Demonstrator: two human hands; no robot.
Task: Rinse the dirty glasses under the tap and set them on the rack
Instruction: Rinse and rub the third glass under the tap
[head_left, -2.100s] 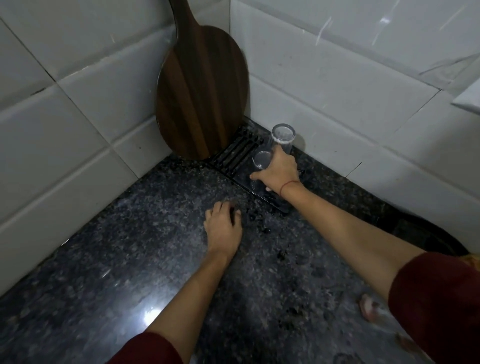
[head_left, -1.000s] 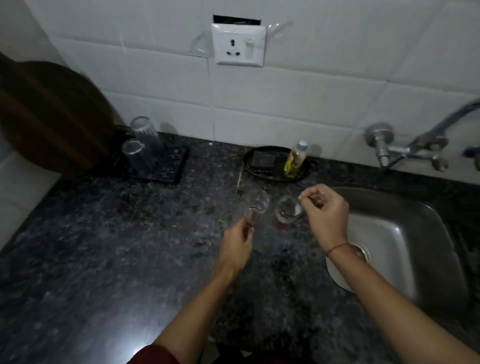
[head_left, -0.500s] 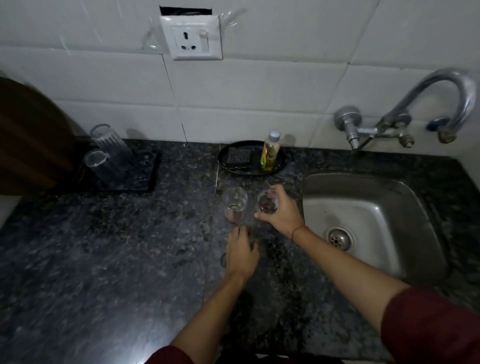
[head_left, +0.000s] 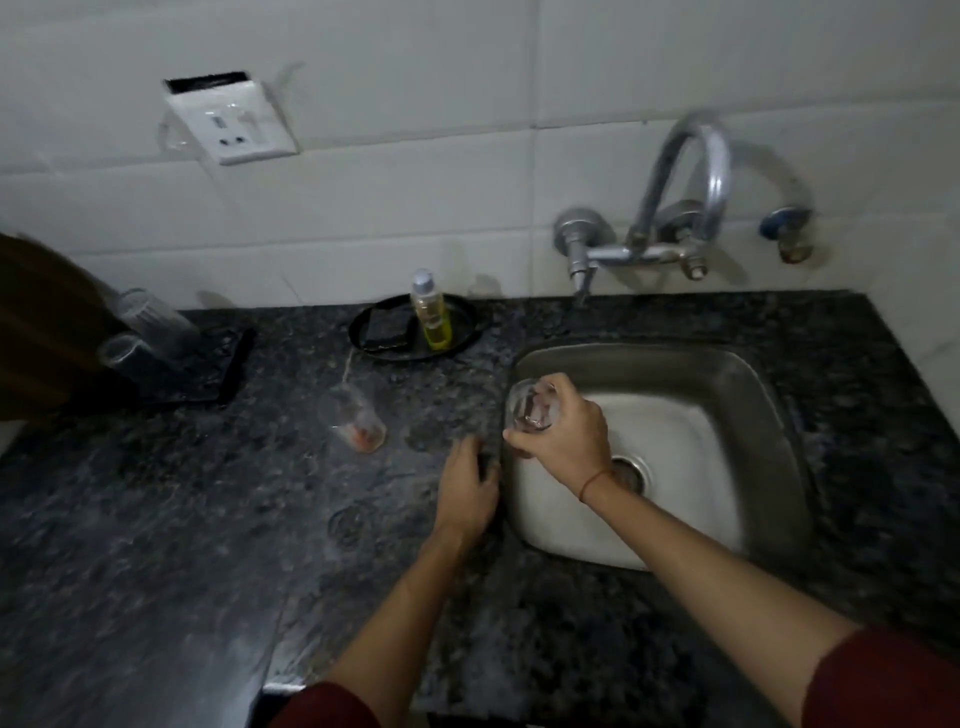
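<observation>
Grips one dirty glass (head_left: 530, 408) in the right hand (head_left: 566, 436), fingers curled round its wall, just above the sink's (head_left: 743, 379) left rim. Has lifted it off the counter (head_left: 208, 519) left of the sink, where it stood half a second ago beside the other. Rests the left hand (head_left: 467, 486) flat on the counter against that same rim, fingers relaxed, holding nothing. Leaves the second dirty glass (head_left: 356, 418), reddish dregs inside, standing further left of the sink; beyond it, far left, the rack (head_left: 228, 366) with two glasses (head_left: 150, 325). Puts rinsing next, probably: not yet under the tap (head_left: 696, 171) behind the sink, no stream visible.
</observation>
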